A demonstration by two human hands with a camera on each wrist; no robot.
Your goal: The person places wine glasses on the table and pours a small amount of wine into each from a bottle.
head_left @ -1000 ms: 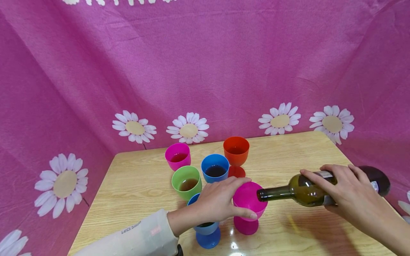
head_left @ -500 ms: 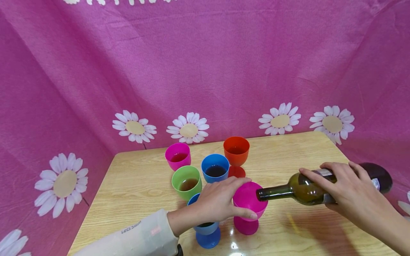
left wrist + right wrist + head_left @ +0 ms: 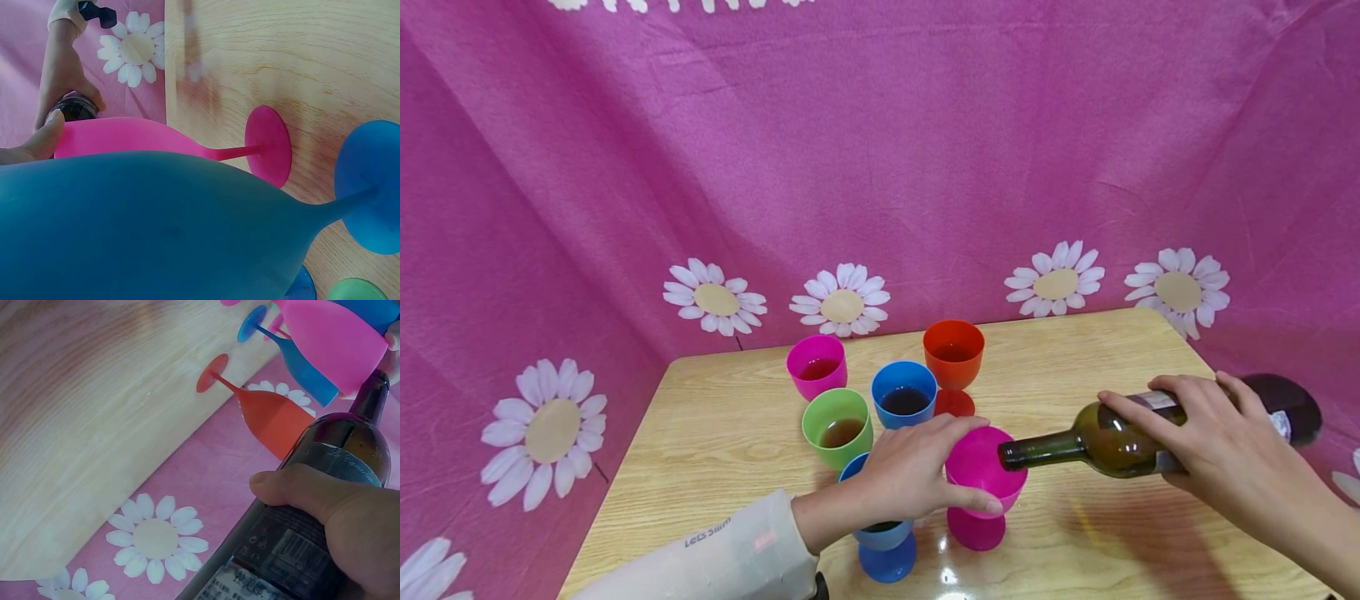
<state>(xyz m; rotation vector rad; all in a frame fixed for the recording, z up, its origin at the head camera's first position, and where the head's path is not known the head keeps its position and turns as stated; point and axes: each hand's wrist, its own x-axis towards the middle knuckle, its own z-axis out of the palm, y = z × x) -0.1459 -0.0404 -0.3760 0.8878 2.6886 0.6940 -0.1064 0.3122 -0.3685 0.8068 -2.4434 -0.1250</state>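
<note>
My left hand (image 3: 906, 479) holds the bowl of a pink plastic goblet (image 3: 977, 460) between thumb and fingers near the rim. The goblet stands upright on its foot. With fingers wrapped round its body, my right hand (image 3: 1217, 446) grips a dark green glass wine bottle (image 3: 1108, 442), tipped almost level. The bottle's mouth overlaps the goblet's right rim in the head view, and no liquid shows in the goblet's visible inside. In the right wrist view, the thumb (image 3: 300, 490) lies across the bottle's label. A blue goblet (image 3: 887, 562) stands partly hidden beneath my left wrist.
Behind the left hand stand a green goblet (image 3: 837, 427), another blue goblet (image 3: 904, 396), an orange-red goblet (image 3: 953, 358) and a second pink goblet (image 3: 817, 367), all with dark liquid inside. They share a wooden table (image 3: 722, 425). A pink daisy-patterned cloth (image 3: 895, 167) hangs round it.
The bottle's base has risen slightly and shifted a little right, with the right hand following. Its mouth has slid slightly left over the pink goblet. The left hand and goblets stay put.
</note>
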